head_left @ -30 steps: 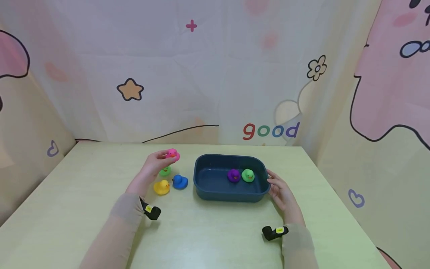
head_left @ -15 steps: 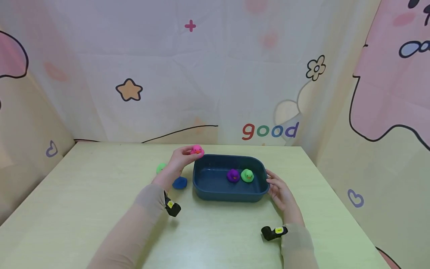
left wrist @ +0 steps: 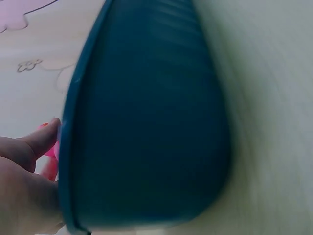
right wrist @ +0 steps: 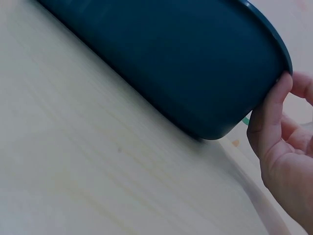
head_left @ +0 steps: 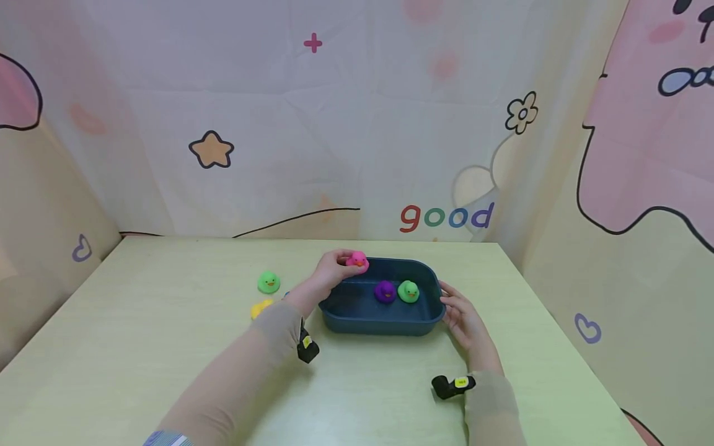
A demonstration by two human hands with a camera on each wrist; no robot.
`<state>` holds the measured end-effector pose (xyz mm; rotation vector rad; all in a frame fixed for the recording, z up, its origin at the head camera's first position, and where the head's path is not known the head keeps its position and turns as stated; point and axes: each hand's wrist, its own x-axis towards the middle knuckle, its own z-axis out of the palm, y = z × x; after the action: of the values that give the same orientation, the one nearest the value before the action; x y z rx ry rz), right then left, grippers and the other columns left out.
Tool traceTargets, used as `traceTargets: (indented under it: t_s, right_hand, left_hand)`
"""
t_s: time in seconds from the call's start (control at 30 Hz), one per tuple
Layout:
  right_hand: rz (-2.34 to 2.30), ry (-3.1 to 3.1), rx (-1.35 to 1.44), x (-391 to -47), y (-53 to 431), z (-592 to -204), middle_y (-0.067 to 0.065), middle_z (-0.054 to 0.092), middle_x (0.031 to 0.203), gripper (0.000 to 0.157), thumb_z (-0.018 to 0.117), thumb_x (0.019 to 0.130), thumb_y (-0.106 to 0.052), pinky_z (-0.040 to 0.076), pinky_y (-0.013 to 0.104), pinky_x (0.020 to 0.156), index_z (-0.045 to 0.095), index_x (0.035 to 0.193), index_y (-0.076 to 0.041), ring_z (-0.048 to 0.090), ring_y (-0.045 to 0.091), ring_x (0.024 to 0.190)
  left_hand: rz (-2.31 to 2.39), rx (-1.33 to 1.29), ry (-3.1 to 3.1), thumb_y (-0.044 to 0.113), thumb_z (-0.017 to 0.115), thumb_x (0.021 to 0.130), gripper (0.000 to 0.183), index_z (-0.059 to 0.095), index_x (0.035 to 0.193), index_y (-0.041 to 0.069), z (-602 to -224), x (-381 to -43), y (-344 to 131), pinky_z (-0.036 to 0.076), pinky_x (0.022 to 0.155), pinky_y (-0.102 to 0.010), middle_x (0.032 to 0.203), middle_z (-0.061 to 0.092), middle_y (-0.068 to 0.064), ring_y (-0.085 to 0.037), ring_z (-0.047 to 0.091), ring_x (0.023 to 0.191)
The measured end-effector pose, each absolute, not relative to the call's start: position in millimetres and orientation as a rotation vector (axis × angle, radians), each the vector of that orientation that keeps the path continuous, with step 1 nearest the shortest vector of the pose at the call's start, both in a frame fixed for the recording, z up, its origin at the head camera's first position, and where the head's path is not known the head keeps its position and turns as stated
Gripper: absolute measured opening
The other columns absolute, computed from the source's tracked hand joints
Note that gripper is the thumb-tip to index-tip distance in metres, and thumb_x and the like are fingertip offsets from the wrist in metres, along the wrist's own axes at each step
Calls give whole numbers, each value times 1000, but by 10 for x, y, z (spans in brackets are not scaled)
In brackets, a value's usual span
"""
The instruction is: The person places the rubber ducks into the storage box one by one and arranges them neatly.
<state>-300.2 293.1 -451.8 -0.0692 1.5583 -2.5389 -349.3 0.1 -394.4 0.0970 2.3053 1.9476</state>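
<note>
My left hand [head_left: 329, 272] pinches a pink rubber duck [head_left: 358, 262] between thumb and fingers, over the back left part of a dark blue rectangular bin [head_left: 379, 325]. In the left wrist view the bin's wall [left wrist: 146, 122] hides most of that duck. Inside the bin a purple duck [head_left: 385, 292] and a light green duck [head_left: 409, 292] sit side by side. At the bin's right end, the fingers of my right hand [head_left: 465, 319] touch the outside near the rim. The right wrist view puts the thumb [right wrist: 279, 95] against the wall just under the rim.
On the table [head_left: 167, 322], left of the bin, stand another green duck [head_left: 269, 282] and a yellow duck [head_left: 260, 308] partly covered by my left arm. A sliver of a blue duck [head_left: 287, 294] shows beside that wrist. A printed cloth [head_left: 279, 124] hangs behind the table.
My left hand has carried the pink duck rightward from above the loose ducks to over the bin. The right hand has stayed at the bin's end.
</note>
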Motion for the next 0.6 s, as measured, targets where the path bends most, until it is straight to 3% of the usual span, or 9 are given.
traceTargets:
  t_s: [0.2, 0.6]
  right_hand:
    - [-2546, 1558, -40, -3007, 2936, -4535, -1, 59, 99, 34, 37, 101, 2, 53, 15, 68, 61, 113, -19, 63, 6, 72]
    - [-2527, 1560, -40, -2975, 2929, -4457, -1, 58, 99, 31, 37, 101, 2, 54, 16, 69, 55, 119, -16, 63, 6, 73]
  left_hand:
    - [1812, 92, 2415, 15, 75, 86, 49, 57, 130, 1, -4015, -3489, 113, 46, 102, -43, 128, 58, -19, -33, 53, 116]
    - [1600, 110, 2614, 10, 80, 80, 42, 65, 117, 0, -4138, -3517, 211, 47, 95, -40, 114, 64, -17, -29, 56, 101]
